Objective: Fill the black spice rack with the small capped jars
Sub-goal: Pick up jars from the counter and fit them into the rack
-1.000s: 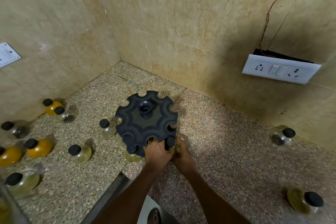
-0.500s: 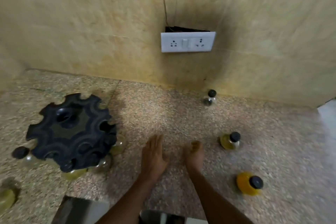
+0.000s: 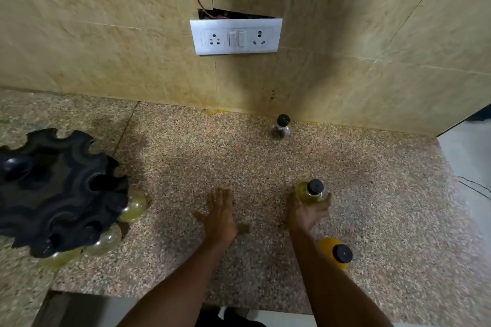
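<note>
Two bare forearms reach in over the near edge of the speckled stone countertop [image 3: 186,156]: the left hand [image 3: 220,216] lies flat and released, fingers straight, while the right hand [image 3: 305,211] is palm-up with its fingers cupping a pale-yellow jar [image 3: 309,192] with a black cap. The black spice rack [image 3: 53,191] stands at the left edge with three jars hanging along its near rim. An orange jar [image 3: 336,252] sits just beside the right forearm, a dark-filled jar [image 3: 280,129] stands against the back wall, bare counter lies between them, and no writing is legible.
</note>
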